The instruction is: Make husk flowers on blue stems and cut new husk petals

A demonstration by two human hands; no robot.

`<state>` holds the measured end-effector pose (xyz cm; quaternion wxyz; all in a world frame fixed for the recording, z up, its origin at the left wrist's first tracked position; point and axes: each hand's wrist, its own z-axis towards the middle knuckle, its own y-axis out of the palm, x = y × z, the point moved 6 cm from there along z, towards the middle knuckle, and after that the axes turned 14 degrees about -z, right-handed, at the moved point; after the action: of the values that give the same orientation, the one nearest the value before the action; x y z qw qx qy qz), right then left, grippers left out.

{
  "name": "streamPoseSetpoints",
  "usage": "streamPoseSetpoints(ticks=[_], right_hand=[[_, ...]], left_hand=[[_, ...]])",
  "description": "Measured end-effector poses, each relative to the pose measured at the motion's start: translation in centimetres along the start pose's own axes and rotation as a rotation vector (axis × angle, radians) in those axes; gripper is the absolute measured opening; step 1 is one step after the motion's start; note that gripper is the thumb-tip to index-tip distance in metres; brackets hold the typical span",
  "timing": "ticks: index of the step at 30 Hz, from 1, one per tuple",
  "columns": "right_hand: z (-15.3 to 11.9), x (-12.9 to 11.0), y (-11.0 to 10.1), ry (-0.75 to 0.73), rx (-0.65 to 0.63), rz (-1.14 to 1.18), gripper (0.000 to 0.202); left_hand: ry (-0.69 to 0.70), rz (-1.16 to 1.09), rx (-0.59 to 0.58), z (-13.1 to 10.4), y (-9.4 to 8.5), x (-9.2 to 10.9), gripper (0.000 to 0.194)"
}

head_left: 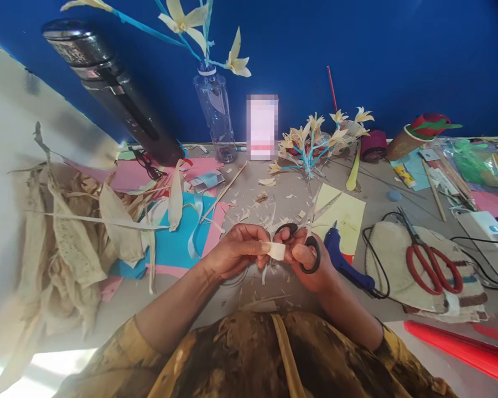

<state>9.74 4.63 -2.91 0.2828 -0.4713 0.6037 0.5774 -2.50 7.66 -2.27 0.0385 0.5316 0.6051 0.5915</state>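
Note:
My left hand (243, 251) pinches a small pale piece of dried husk (278, 251) between thumb and fingers, in the middle of the head view. Black-handled scissors (313, 254) are in my right hand (315, 268), with the thumb through one loop and their blades pointing up and away from me. The husk's right end meets the fingertips of my right hand. Pale offcuts (262, 197) are scattered on the table around and beyond both hands. Just right of the scissors lies a yellow sheet of paper (348, 213).
A blue glue gun (344, 262) lies close to my right forearm; red-handled scissors (434, 268) rest on a folded cloth (388, 249). Dried husks (74, 237) are heaped at left. Behind stand a bottle with husk flowers (216, 110), a dark flask (124, 99) and a flower bunch (309, 146).

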Motion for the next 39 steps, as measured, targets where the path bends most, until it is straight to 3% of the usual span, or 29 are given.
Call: streamPoseSetpoints(ticks=[6, 11, 15, 19, 24, 30, 33, 36, 39], right_hand=[[0.1, 0.4, 0.2, 0.106, 0.039, -0.119, 0.034], [0.1, 0.3, 0.7, 0.137, -0.047, 0.082, 0.037], [0.2, -0.1, 0.3, 0.058, -0.018, 0.113, 0.042], [0.4, -0.6, 0.2, -0.055, 0.042, -0.061, 0.045], [0.3, 0.0, 0.5, 0.079, 0.062, -0.148, 0.036], [0.1, 0.2, 0.3, 0.14, 0.01, 0.04, 0.038], [0.3, -0.1, 0.0, 0.075, 0.025, 0.128, 0.037], [0.3, -0.4, 0.1, -0.044, 0.041, -0.023, 0.038], [0.2, -0.3, 0.0, -0.05, 0.139, -0.176, 0.036]], left_hand=[[-0.003, 0.057, 0.009, 0.1, -0.1, -0.8, 0.019], [-0.011, -0.058, -0.058, 0.0, 0.1, -0.7, 0.019], [0.064, -0.115, -0.035, 0.0, -0.1, 0.0, 0.018], [0.093, -0.009, 0.04, 0.2, -0.2, -0.1, 0.02], [0.088, 0.051, 0.041, 0.2, 0.0, -0.8, 0.02], [0.058, -0.118, -0.039, -0.1, 0.6, -0.9, 0.019], [0.106, -0.166, 0.005, -0.1, 0.3, -0.3, 0.021], [0.142, -0.132, 0.058, 0.0, 0.2, -0.2, 0.022], [0.17, -0.069, 0.102, 0.1, 0.2, -0.6, 0.022]])
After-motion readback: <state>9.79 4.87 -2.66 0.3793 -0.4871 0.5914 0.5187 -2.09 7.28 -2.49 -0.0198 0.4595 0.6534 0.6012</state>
